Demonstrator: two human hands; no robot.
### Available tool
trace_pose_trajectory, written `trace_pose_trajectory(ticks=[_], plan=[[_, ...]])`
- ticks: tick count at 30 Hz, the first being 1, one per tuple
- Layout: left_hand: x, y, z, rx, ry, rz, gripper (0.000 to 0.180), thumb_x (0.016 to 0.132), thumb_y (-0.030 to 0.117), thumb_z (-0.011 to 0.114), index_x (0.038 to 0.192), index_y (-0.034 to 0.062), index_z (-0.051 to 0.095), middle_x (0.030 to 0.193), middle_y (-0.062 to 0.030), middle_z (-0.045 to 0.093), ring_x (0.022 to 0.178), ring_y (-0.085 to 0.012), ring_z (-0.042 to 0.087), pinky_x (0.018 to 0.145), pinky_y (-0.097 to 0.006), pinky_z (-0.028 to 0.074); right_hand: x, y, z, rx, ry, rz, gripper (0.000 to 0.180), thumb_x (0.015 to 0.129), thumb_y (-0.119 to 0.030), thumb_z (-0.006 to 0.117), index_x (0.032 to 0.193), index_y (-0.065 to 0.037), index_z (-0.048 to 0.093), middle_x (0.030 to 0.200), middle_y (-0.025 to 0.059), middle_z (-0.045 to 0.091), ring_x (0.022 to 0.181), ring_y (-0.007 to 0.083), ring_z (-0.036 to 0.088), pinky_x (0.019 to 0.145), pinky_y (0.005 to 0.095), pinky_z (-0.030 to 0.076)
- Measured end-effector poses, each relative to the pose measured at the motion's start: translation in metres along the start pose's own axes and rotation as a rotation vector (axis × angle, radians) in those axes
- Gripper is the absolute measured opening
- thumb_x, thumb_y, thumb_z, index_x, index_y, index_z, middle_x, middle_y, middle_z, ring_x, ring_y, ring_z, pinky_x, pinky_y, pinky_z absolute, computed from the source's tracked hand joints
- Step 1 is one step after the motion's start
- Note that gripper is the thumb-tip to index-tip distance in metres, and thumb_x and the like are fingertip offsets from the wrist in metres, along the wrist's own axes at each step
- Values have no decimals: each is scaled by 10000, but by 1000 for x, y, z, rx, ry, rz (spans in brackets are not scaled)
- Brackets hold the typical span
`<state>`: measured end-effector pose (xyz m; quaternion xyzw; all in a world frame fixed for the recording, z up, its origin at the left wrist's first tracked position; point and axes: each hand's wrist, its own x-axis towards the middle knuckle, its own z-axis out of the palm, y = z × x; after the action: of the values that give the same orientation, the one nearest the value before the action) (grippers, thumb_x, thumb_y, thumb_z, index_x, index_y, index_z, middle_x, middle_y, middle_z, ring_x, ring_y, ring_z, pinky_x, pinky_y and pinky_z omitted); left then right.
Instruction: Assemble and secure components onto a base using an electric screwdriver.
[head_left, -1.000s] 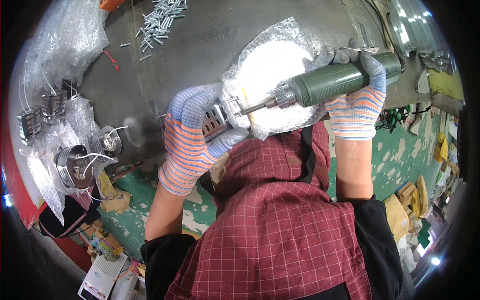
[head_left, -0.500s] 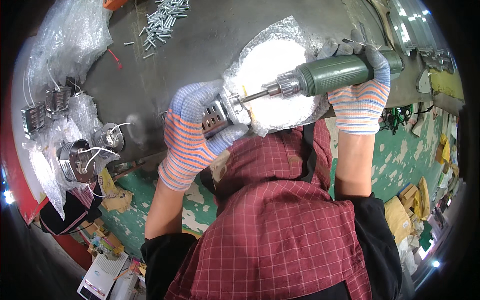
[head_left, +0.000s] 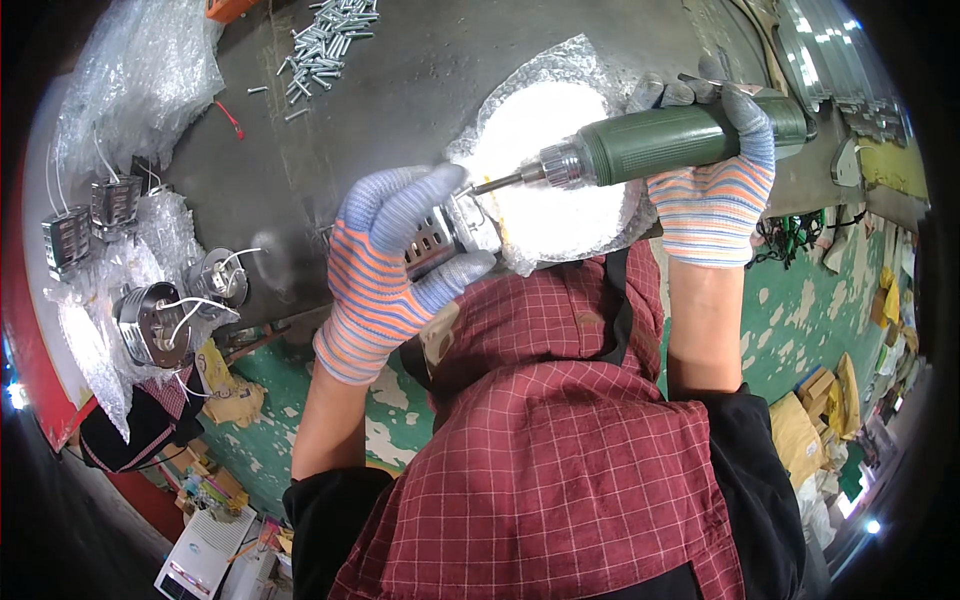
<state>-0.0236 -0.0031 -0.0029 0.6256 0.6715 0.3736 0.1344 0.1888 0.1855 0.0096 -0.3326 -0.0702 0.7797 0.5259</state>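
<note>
The left hand (head_left: pixel 385 265) is clamping its fingers around a small metal part (head_left: pixel 450 232) above the tabletop (head_left: pixel 400 90) edge, while the right hand (head_left: pixel 712 190) is wrapping its fingers tight on a green power driver (head_left: pixel 665 145). The bit could be slipping off toward the gloved thumb, since the grip is freehand. The fingers are hiding the contact point and most of the part.

Scene is showing bright, even overhead lighting; the white foam pad (head_left: pixel 560 170) is blowing out to near-pure white with little surface detail, and the grey metal worktable (head_left: pixel 420 90) is carrying a soft sheen with only faint shadows. Fisheye distortion is bending straight lines near the rim, and a black vignette is ringing the frame. Small light points are flaring at lower left and lower right; the centre is staying sharp while the periphery is softening.
</note>
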Motion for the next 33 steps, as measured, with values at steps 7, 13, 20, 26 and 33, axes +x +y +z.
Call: trace_pose_trajectory(ticks=[7,13,20,26,33], plan=[[5,5,-7,-30,-87,-26,574,712,319,867,1225,142,679,1142,-135,573,958,-308,641,796,-387,569,-5,4,0,-242,-120,-140,107,847,-92,689,945,-53,670,892,90,702,832,255,685,837,408,595],[3,2,-5,-27,-71,0,586,709,300,866,1237,143,666,1141,-135,568,964,-310,635,783,-397,564,-9,-3,4,51,-70,-10,90,838,-83,688,924,-56,678,914,95,713,828,255,685,845,416,596],[3,1,-4,-13,-65,3,589,706,320,863,1232,145,665,1138,-130,576,981,-307,629,793,-400,553,-3,-2,0,42,-27,3,88,845,-85,677,923,-43,678,909,98,710,837,253,679,865,421,590],[4,1,-5,18,-66,22,594,701,340,864,1228,150,668,1134,-127,579,985,-308,628,807,-406,553,-2,-3,0,31,-16,21,106,854,-102,670,938,-39,677,896,97,704,833,257,682,860,416,591],[-1,0,-3,-21,-52,-32,701,683,379,876,1271,107,609,1143,-137,609,985,-333,626,830,-427,545,5,-1,7,-19,40,27,90,854,-117,675,915,-50,675,903,108,707,813,258,687,796,389,609]])
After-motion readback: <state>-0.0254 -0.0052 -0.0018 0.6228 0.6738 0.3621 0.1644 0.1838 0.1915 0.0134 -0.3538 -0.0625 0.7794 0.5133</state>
